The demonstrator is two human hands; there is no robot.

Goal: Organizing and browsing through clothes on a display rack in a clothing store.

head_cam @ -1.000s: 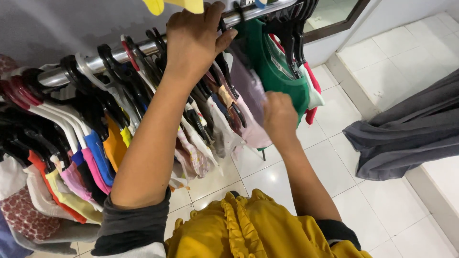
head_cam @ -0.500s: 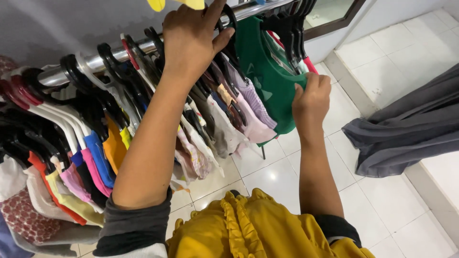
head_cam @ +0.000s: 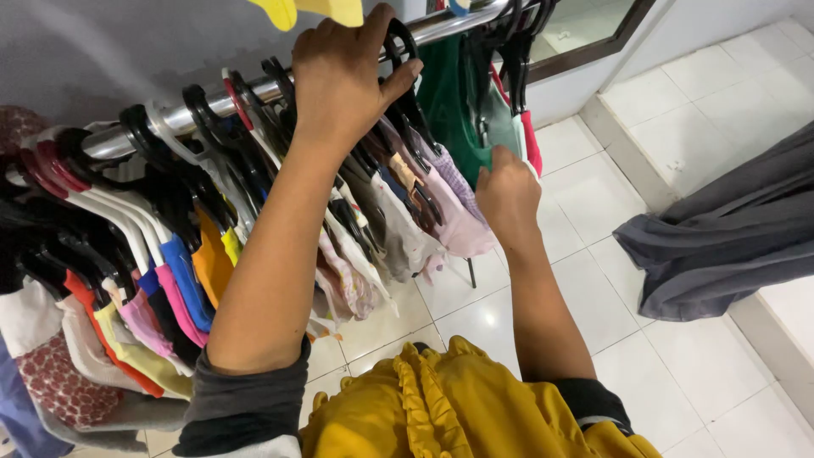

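My left hand (head_cam: 339, 76) reaches up to the metal rail (head_cam: 186, 114) and is closed over the hooks of several black hangers (head_cam: 398, 51). They carry small pale and pink garments (head_cam: 449, 220). My right hand (head_cam: 509, 199) is lower, with its fingers curled against the bottom edge of a green garment (head_cam: 449, 102) hanging further right on the rail. Its fingertips are hidden, so I cannot tell if they grip the cloth. A yellow ruffled garment (head_cam: 458, 407) lies across my front at the bottom of the view.
The rail's left half is packed with many-coloured children's clothes (head_cam: 153, 297) on black, white and red hangers. A grey cloth (head_cam: 721, 246) hangs over a ledge at the right. White floor tiles (head_cam: 644, 356) lie below. A yellow hanger (head_cam: 309, 10) shows at the top.
My right hand rose from the pale garments to the green garment, then dropped to its lower edge. The green garment shifted right along the rail. My left hand stayed on the hanger hooks.
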